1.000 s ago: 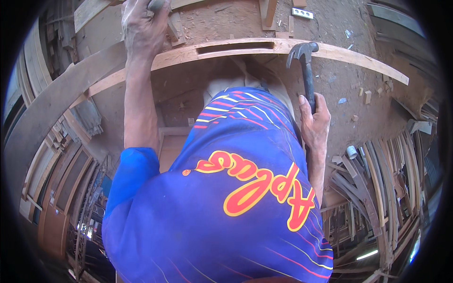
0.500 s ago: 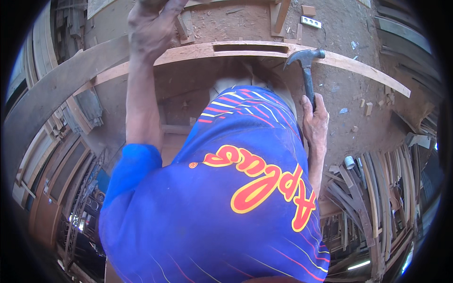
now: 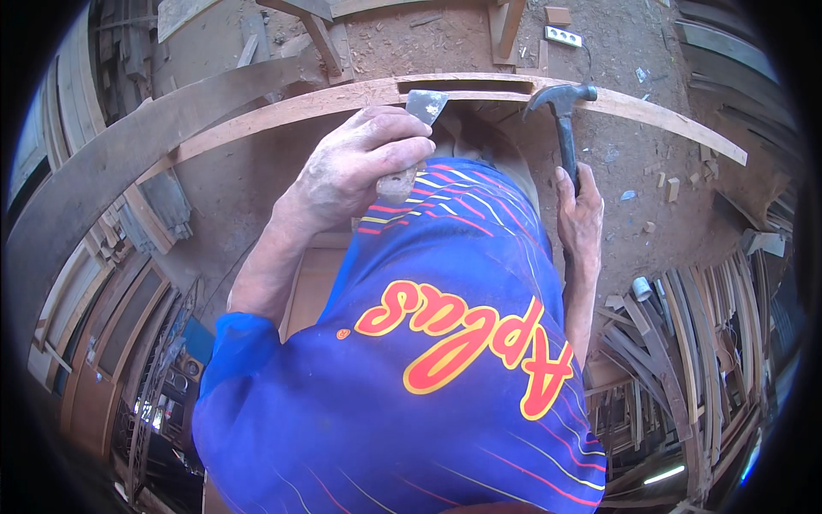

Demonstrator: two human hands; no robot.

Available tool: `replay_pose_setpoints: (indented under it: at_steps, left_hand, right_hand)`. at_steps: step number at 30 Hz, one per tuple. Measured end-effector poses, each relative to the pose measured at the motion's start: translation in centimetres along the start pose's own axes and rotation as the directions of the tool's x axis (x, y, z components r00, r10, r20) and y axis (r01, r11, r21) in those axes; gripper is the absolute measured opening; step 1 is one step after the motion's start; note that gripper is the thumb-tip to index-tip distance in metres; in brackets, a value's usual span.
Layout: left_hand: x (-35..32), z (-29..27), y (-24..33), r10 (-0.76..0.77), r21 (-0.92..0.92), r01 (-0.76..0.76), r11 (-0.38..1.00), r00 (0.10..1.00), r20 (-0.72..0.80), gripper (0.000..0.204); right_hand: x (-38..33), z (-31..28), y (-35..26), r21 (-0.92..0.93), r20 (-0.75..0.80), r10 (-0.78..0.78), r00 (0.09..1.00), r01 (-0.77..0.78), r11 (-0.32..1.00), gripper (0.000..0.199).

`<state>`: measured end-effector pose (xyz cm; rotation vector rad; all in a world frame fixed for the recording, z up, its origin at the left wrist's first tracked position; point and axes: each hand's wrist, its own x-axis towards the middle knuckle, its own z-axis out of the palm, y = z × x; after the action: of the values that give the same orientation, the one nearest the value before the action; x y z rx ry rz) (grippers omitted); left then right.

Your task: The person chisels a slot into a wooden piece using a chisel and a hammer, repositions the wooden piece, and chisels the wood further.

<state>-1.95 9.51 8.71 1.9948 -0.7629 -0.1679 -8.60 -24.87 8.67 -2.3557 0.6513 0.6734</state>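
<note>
My left hand [image 3: 364, 163], fingers closed, grips a chisel by its worn handle. The chisel's broad grey blade [image 3: 426, 106] points up and away, just on the near side of a long pale timber [image 3: 325, 104]. Cut into that timber is a long dark slot [image 3: 479, 86], which the blade tip comes close to at its left end. On the right, my right hand [image 3: 582, 210] is wrapped round the lower handle of a claw hammer [image 3: 565, 120]. Its dark metal head appears over the timber, right of the slot; whether they touch I cannot tell.
A wide dark board [image 3: 137, 158] curves along the left, overlapping the timber's left part. A white power strip [image 3: 563, 36] and a brick-like block [image 3: 557, 15] lie on the dirt floor beyond. Stacked wood strips [image 3: 685, 343] fill the right side; more planks stand at left.
My left hand has come back from the far left toward my body, and the chisel now shows in it. My right hand and the hammer have shifted only slightly.
</note>
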Motion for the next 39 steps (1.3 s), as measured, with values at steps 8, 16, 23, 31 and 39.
replay_pose_setpoints:
  at_steps: [8, 16, 23, 31, 39]
  left_hand:
    - [-1.1, 1.8, -3.5, -0.043, 0.038, 0.042, 0.998, 0.999, 0.028, 0.043]
    - [-0.4, 3.0, -3.3, -0.007, 0.078, 0.005, 0.997, 1.0, 0.024, 0.047]
    - [-0.4, 3.3, -3.8, -0.027, 0.06, 0.029, 0.998, 0.999, -0.034, 0.047]
    - [-0.3, 2.8, -3.6, -0.068, -0.02, 0.068, 0.998, 0.998, -0.008, 0.045]
    - [-1.4, 3.5, -4.7, -0.144, -0.058, 0.145, 0.988, 0.989, 0.026, 0.037]
  right_hand:
    - [-0.5, 0.7, 0.2, 0.006, -0.039, 0.012, 0.999, -0.012, 1.0, 0.036]
    - [-2.5, 0.6, -1.8, -0.053, -0.097, -0.056, 0.994, 0.051, 0.997, 0.03]
    - [-4.6, -0.1, -3.5, -0.045, 0.003, -0.82, 0.573, 0.819, 0.572, 0.041]
    - [-5.2, -0.7, -6.9, -0.233, 0.193, -0.79, 0.581, 0.81, 0.539, 0.036]
    - [-4.2, 0.8, -6.2, -0.303, 0.123, -0.724, 0.679, 0.72, 0.624, 0.04]
